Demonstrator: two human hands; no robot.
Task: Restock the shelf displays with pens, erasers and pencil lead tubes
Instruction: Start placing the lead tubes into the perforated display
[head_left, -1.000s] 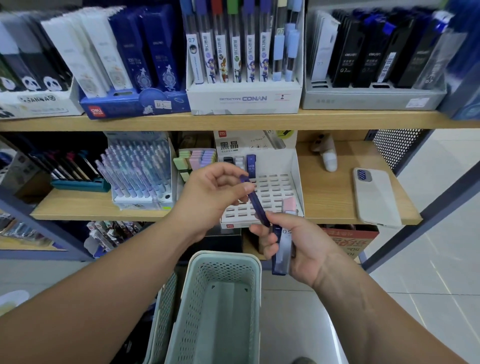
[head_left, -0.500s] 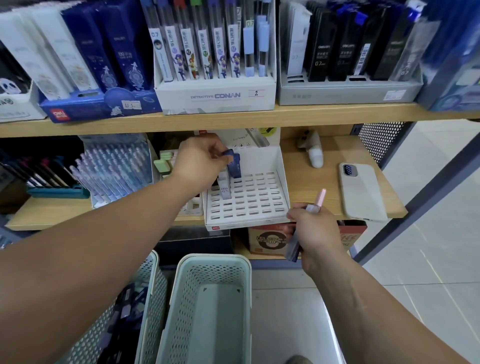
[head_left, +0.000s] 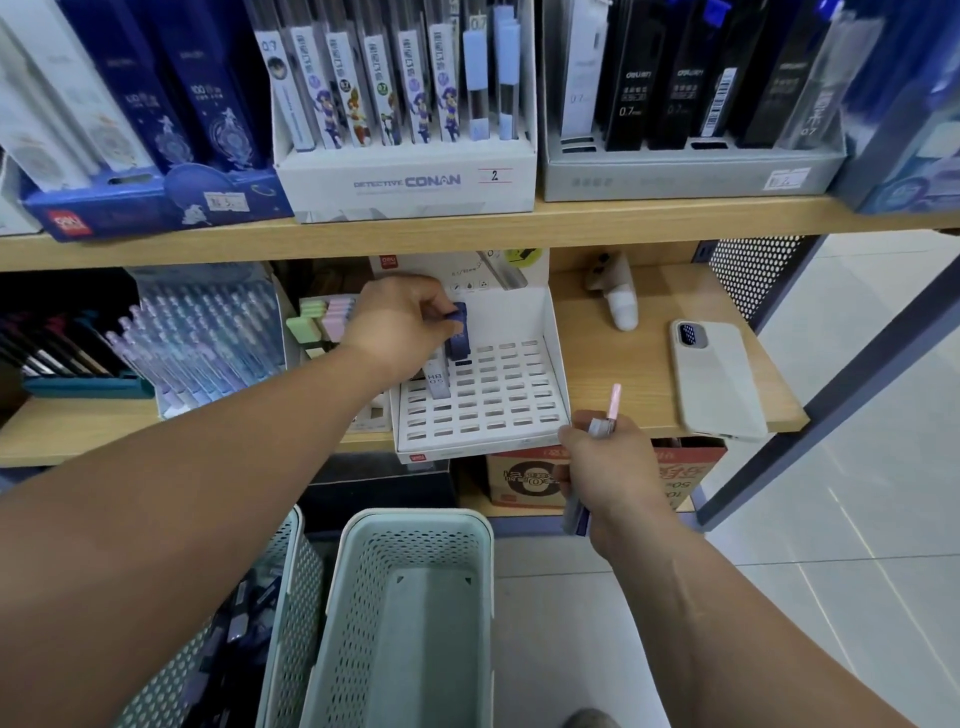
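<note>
A white slotted display tray (head_left: 498, 400) stands on the middle shelf. My left hand (head_left: 400, 322) is over its back left corner, fingers closed on the top of a dark blue lead tube (head_left: 460, 335) that stands upright in a slot. A clear tube marked HB 0.5 (head_left: 435, 383) stands just in front of it. My right hand (head_left: 608, 467) hovers at the tray's front right corner, gripping a bundle of lead tubes (head_left: 600, 431), one with a pink end (head_left: 614, 402) sticking up.
A pale green perforated basket (head_left: 358, 597) stands on the floor below; a second basket (head_left: 291, 571) to its left holds dark items. A phone (head_left: 719, 384) and a white object (head_left: 621, 306) lie on the shelf right of the tray. Pastel erasers (head_left: 324, 317) and pens (head_left: 208, 343) stand left.
My left hand carried one dark blue tube from my right hand up to the tray's back left and stood it in a slot. My right hand dropped toward the tray's front corner.
</note>
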